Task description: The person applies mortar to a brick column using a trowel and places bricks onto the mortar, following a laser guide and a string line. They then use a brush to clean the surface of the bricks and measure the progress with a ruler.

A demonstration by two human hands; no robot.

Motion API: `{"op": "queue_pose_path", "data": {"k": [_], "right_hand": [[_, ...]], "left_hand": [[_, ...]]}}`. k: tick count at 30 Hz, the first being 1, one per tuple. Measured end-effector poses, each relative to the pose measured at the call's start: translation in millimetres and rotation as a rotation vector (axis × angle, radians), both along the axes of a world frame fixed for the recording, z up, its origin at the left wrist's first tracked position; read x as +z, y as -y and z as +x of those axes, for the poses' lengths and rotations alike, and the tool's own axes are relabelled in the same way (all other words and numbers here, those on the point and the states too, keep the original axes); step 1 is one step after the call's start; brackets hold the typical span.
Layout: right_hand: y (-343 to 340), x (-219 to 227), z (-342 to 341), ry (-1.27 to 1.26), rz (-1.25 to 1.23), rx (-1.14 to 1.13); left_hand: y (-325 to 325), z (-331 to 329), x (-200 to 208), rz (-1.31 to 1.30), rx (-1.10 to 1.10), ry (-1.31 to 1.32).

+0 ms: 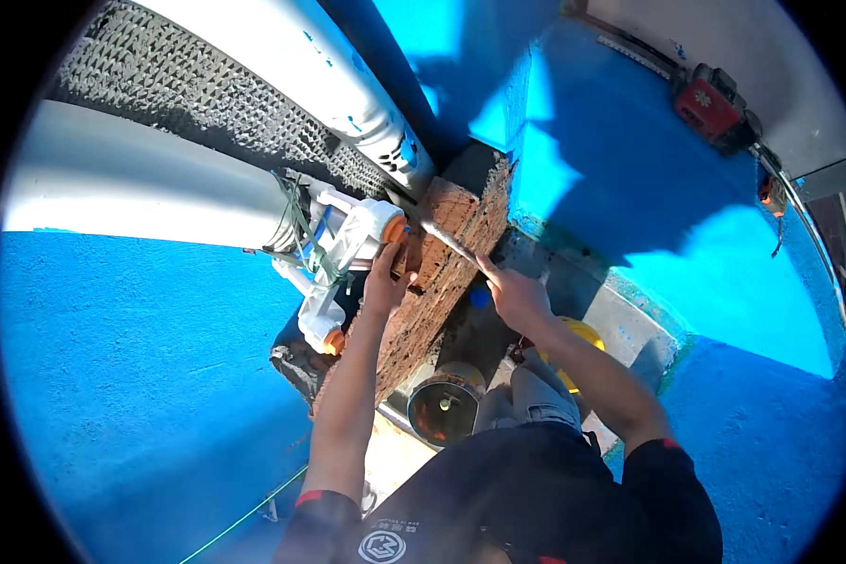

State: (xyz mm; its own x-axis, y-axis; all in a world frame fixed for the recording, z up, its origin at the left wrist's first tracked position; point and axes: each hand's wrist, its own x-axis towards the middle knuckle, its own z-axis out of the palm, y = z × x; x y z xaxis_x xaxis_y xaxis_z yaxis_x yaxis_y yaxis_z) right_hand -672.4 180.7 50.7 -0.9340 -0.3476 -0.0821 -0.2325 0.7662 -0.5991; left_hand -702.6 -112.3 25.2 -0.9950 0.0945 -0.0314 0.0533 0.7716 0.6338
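Observation:
My right hand (pixel 519 299) is closed round the near end of a long, thin, mortar-coloured tool (pixel 451 242), its index finger stretched along it. The tool's far end lies against a reddish-brown brick (pixel 445 209) on top of a low brick wall (pixel 470 246). My left hand (pixel 386 282) is at the wall's left side with fingers bent, next to a white pipe fitting (pixel 352 230) with orange caps. A small brown piece, perhaps brick, shows at its fingertips; whether the hand grips it I cannot tell. Green twine (pixel 301 235) is wound round the fitting.
Two thick white pipes (pixel 150 174) run in from the upper left, with rough grey mortar (pixel 197 85) between them. Below my hands stand an open cylindrical container (pixel 445 406) and a yellow bucket (pixel 585 331). A red power tool (pixel 710 108) lies at the upper right.

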Motion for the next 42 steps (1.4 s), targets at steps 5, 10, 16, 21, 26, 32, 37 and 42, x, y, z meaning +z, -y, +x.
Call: {"op": "queue_pose_path", "data": {"k": [5,10,16,21,26,32,37,42], "right_hand": [[0.3,14.6,3.6,0.080,0.005,0.004],[-9.0,26.7,6.1,0.308,-0.214,-0.044],[-37.3,3.3,68.2,0.760,-0.835,-0.354],[-33.2,-20.4,69.9,0.949,-0.815,-0.668],[-25.0,-19.1,79.2,1.170,-0.880,-0.558],[-14.8,-22.4,119.7,1.349,-1.003,-0.479],[1.0,-25.1,158.3,1.407,-1.015,-0.368],[-2.9,-30.3,184.3,1.542,-1.034,-0.275]], "left_hand": [[0.0,2.5,-1.1,-0.072,-0.009,-0.041],[5.0,2.0,-5.1,-0.125,-0.023,-0.065],[-2.2,0.9,-1.9,-0.090,0.003,0.004],[-1.3,-2.1,0.4,-0.048,0.002,0.063],[4.0,-0.5,-6.6,-0.182,-0.040,-0.042],[1.6,-5.2,-12.4,-0.136,-0.046,-0.042],[8.7,-1.4,-10.9,-0.144,-0.056,-0.074],[-8.7,-4.7,7.5,-0.160,0.006,0.086]]}}
